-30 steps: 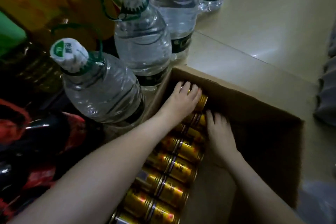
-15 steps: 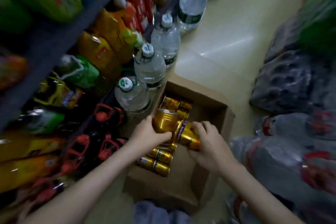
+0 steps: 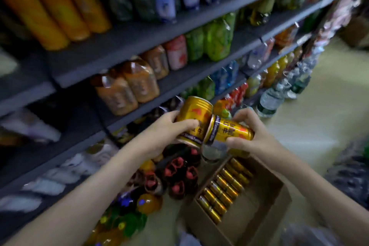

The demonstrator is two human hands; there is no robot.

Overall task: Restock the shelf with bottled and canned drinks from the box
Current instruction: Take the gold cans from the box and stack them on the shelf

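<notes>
Shop aisle; a stocked shelf [image 3: 123, 50] fills the upper left. At centre my left grip [image 3: 159, 134] clamps one gold can [image 3: 194, 116] and my right grip [image 3: 254, 136] a second can [image 3: 229, 132]: one apiece, I judge, to shelve two per trip. More cans [image 3: 221, 189] lie in the box [image 3: 279, 203], lower right.

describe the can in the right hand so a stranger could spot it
Find the open cardboard box at lower right. Above it, two hands hold gold cans. The right hand grips the sideways can, its end toward the more upright can in the left hand.
</notes>
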